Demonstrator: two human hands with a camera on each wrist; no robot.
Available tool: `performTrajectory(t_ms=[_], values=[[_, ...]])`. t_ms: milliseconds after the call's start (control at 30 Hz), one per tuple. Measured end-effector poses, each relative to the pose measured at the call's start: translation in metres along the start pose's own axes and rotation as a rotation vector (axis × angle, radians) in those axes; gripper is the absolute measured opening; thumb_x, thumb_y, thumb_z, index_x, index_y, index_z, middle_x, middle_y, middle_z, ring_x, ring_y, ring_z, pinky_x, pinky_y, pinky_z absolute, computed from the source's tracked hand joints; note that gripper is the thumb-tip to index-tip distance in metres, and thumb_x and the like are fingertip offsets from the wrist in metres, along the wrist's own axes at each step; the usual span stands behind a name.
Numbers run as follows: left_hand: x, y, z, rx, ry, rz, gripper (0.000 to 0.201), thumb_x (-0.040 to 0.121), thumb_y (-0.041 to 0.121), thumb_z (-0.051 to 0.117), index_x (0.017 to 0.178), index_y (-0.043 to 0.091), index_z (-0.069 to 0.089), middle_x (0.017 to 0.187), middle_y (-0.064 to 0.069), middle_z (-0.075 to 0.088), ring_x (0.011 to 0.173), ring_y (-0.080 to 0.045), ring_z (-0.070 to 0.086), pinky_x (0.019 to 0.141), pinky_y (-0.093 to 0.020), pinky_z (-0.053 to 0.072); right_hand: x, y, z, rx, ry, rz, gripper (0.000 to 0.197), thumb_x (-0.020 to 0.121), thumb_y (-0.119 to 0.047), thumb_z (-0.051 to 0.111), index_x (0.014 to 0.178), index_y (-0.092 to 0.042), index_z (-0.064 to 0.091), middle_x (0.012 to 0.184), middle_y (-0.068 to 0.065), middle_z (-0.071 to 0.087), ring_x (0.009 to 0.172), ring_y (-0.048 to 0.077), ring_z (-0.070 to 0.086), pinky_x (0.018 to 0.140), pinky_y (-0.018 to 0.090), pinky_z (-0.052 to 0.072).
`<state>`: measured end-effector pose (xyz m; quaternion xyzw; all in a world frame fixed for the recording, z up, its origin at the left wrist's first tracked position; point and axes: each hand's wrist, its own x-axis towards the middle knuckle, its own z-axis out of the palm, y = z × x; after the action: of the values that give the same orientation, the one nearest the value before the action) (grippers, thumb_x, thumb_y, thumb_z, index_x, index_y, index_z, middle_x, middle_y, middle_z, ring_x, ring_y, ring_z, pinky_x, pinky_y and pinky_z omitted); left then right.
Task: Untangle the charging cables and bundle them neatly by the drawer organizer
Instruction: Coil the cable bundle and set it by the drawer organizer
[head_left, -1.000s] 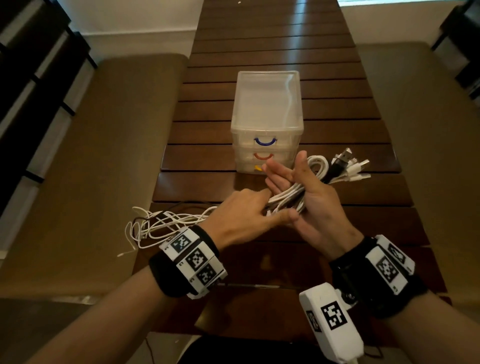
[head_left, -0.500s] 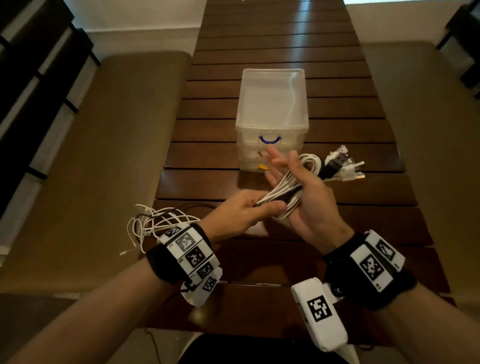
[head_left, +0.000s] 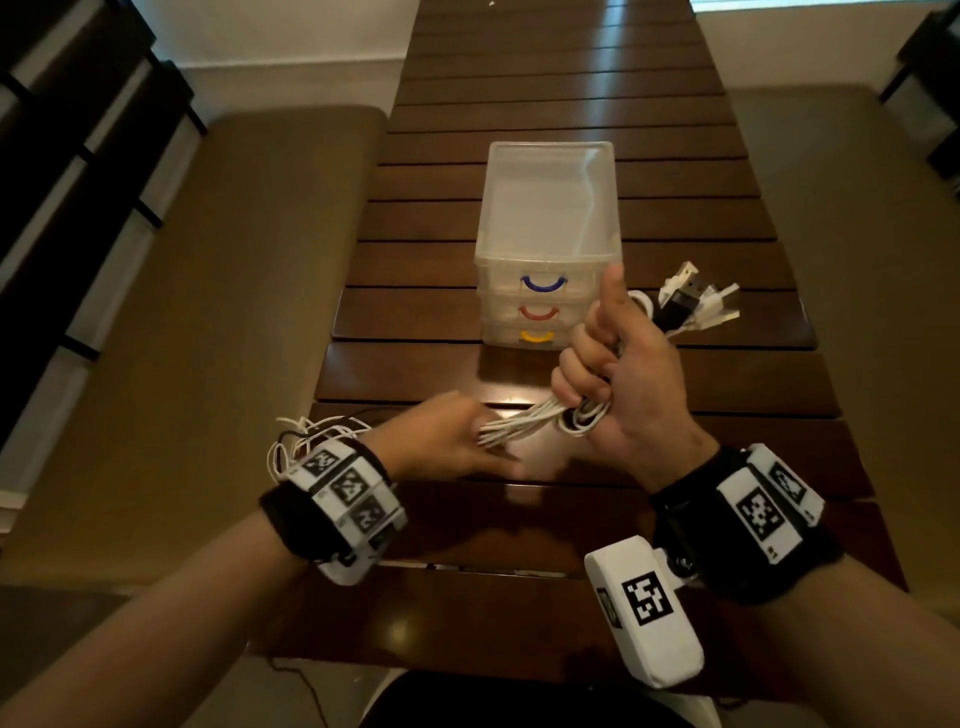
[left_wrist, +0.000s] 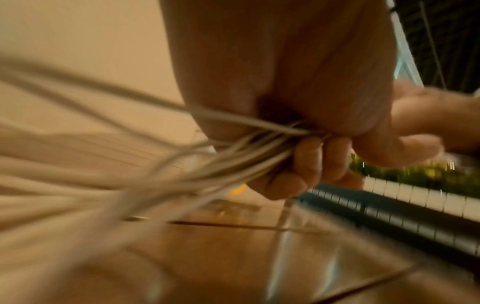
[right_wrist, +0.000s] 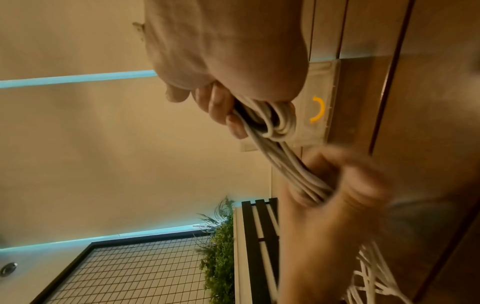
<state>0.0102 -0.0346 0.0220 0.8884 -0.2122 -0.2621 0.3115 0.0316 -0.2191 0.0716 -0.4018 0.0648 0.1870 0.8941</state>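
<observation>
My right hand (head_left: 589, 376) grips a coiled bundle of white charging cables (head_left: 582, 415) in a fist, thumb pointing up, just in front of the clear drawer organizer (head_left: 548, 208). The plugs (head_left: 696, 304) stick out past that hand to the right. My left hand (head_left: 457, 439) grips the loose strands (head_left: 511, 428) running out of the coil. In the left wrist view its fingers (left_wrist: 309, 164) curl round the strands (left_wrist: 233, 160). The right wrist view shows the loops (right_wrist: 275, 121) under my curled right fingers (right_wrist: 221, 107). A loose white tangle (head_left: 296, 441) lies behind my left wrist.
The organizer has blue (head_left: 543, 284), red (head_left: 539, 313) and yellow (head_left: 537, 338) drawer handles facing me. It stands on a dark slatted wooden table (head_left: 571, 104). Padded benches (head_left: 208, 312) run along both sides of the table.
My right hand has gone from an open palm to a fist round the coil, thumb raised. My left hand has slid down and left along the strands, pulling them taut.
</observation>
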Motion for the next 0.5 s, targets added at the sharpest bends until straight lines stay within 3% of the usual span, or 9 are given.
performTrajectory(t_ms=[67,167,300,400,500], values=[[-0.018,-0.027,-0.013,0.142,0.002,-0.131,0.015,0.084,0.043,0.072,0.072,0.035,0.067,0.060,0.017,0.062,0.051,0.008,0.051,0.057,-0.022,0.040,0.001,-0.002,0.000,-0.014,-0.011,-0.002,0.052,0.085,-0.050,0.060,0.055,-0.019,0.031,0.041,-0.006,0.025,0.031,0.009,0.022,0.036,0.021,0.027],[-0.053,-0.070,-0.038,0.227,0.022,-0.344,0.024,0.084,0.052,0.067,0.087,0.028,0.070,0.075,0.009,0.070,0.065,-0.001,0.061,0.062,-0.028,0.047,0.000,-0.001,0.003,-0.042,-0.033,0.004,0.051,0.087,-0.046,0.060,0.055,-0.018,0.033,0.042,-0.005,0.025,0.033,0.010,0.022,0.037,0.022,0.028],[-0.090,-0.104,-0.064,0.268,0.000,-0.591,0.029,0.081,0.057,0.064,0.077,0.028,0.063,0.068,0.002,0.065,0.061,-0.013,0.061,0.054,-0.026,0.043,-0.002,0.005,0.008,-0.080,-0.063,0.003,0.048,0.088,-0.044,0.059,0.055,-0.018,0.036,0.042,-0.005,0.026,0.034,0.010,0.023,0.040,0.024,0.031],[-0.095,-0.102,-0.077,0.328,0.185,-0.546,0.036,0.077,0.062,0.056,0.079,0.028,0.065,0.066,0.000,0.064,0.059,-0.016,0.059,0.052,-0.032,0.042,-0.001,0.007,0.009,-0.114,-0.066,-0.009,0.048,0.088,-0.043,0.059,0.057,-0.017,0.034,0.041,-0.005,0.027,0.033,0.009,0.025,0.039,0.023,0.032],[-0.082,-0.086,-0.082,0.329,0.381,-0.423,0.029,0.087,0.042,0.065,0.100,0.017,0.071,0.073,0.001,0.065,0.064,-0.014,0.058,0.056,-0.031,0.043,0.002,-0.011,0.001,-0.097,-0.051,-0.054,0.047,0.087,-0.044,0.060,0.057,-0.019,0.034,0.041,-0.007,0.026,0.032,0.008,0.024,0.038,0.021,0.030]])
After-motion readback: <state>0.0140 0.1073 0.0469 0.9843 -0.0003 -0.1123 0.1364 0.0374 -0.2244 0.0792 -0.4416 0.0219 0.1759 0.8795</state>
